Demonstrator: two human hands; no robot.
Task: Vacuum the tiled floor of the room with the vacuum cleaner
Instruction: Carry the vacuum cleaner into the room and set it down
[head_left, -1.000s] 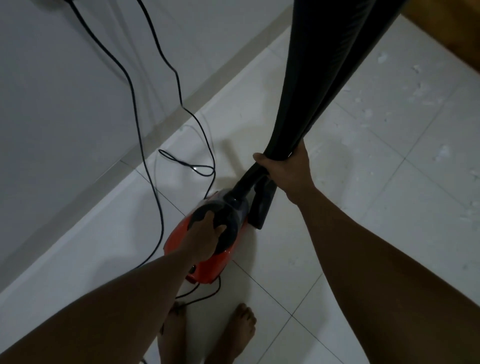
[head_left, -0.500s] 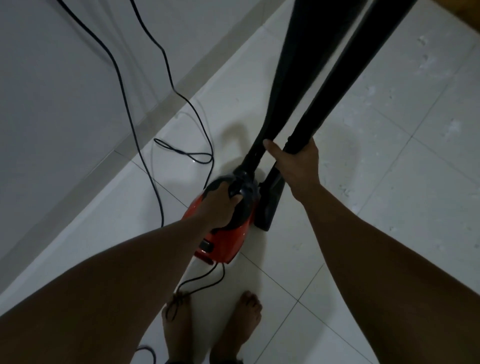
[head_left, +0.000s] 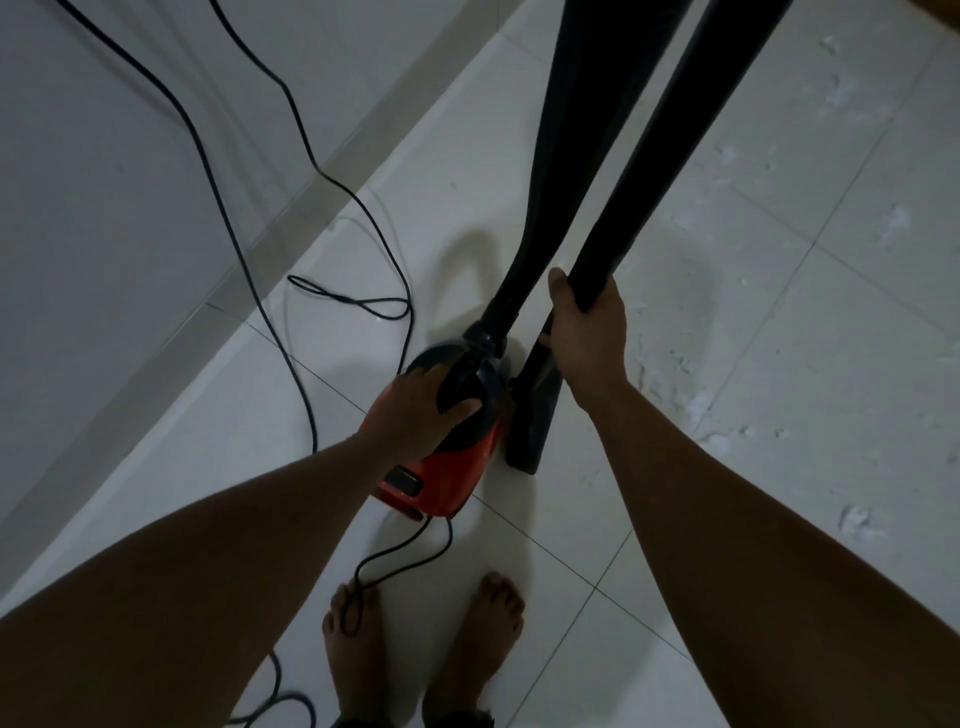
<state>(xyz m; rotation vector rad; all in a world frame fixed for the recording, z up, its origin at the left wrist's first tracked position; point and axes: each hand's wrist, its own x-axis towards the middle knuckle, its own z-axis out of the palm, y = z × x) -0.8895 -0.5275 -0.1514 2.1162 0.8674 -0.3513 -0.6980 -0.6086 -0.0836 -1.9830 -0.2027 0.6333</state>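
Note:
A small red and black vacuum cleaner stands on the white tiled floor in front of my bare feet. My left hand grips the black handle on top of it. A black hose rises from its front out of the top of the view. My right hand holds a black tube that ends in a black floor nozzle standing beside the vacuum.
A grey wall with a skirting strip runs along the left. The black power cable hangs down the wall, loops on the floor and trails over my left foot. White crumbs litter the tiles on the right.
The hose and the tube have spread apart. My right hand has moved right with the tube. The vacuum and my left hand sit nearer my feet.

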